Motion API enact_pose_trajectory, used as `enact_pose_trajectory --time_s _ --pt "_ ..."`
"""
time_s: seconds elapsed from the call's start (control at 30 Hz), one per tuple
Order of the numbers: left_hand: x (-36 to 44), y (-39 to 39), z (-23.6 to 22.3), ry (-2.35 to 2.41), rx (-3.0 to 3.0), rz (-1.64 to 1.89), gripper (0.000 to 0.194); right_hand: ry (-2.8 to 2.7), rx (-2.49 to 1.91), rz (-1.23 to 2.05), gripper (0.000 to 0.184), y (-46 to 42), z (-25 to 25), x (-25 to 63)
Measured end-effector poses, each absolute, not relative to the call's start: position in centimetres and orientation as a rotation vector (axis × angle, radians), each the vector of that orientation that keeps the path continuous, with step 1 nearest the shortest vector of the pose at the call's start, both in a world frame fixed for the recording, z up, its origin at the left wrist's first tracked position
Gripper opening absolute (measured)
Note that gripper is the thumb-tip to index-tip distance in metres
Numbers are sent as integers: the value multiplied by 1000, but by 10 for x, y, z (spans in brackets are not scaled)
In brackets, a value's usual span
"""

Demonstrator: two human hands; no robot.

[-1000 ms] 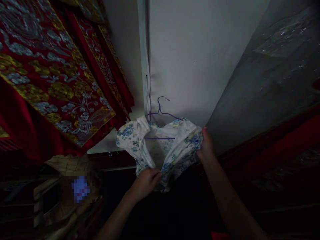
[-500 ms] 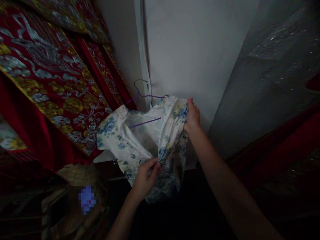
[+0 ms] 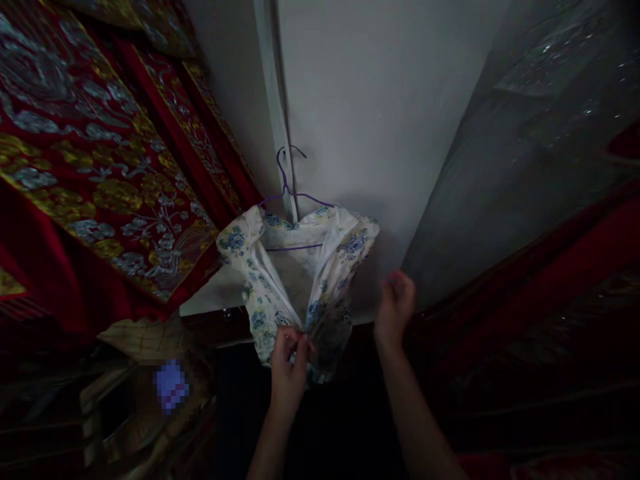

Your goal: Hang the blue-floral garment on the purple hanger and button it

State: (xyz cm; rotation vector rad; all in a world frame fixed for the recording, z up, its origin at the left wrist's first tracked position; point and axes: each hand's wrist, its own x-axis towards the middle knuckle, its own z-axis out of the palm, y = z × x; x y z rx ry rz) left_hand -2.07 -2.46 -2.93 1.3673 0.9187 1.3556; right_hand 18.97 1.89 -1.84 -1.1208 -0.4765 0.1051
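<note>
A white floral blouse (image 3: 267,280) with blue flowers hangs on a thin purple hanger (image 3: 286,190) against the pale wall. My left hand (image 3: 291,357) pinches the blouse's front at the bottom of its V-shaped neckline. To the right of the garment, apart from it, my right hand (image 3: 395,307) is raised with its fingers curled in; nothing shows in them. The lower hem fades into the dark.
Red cloth with gold and silver embroidery (image 3: 115,180) hangs at the left. Translucent plastic sheeting (image 3: 465,193) covers the right side. Low at the left are a light woven-looking item (image 3: 145,337) and a blurred blue patch (image 3: 171,385).
My right hand has let go of the blouse's shoulder and moved down and away. The blouse and hanger now hang straighter. My left hand keeps its pinch on the front.
</note>
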Motion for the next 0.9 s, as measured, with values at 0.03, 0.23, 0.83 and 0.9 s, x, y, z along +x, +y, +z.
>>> enact_pose_trajectory --time_s 0.03,0.23,0.83,0.9 --pt "-21 -25 -29 922 1355 1338 28 -479 -1180 180 29 4 -39 176" --pt "-10 -28 -16 874 1318 1234 31 -1099 -1163 773 20 -39 -82 94" --pt "18 90 173 470 966 1561 50 -1155 -1277 596 33 -26 -94 139" --pt "20 89 177 457 1014 1574 49 -1162 -1283 665 35 -29 -100 153"
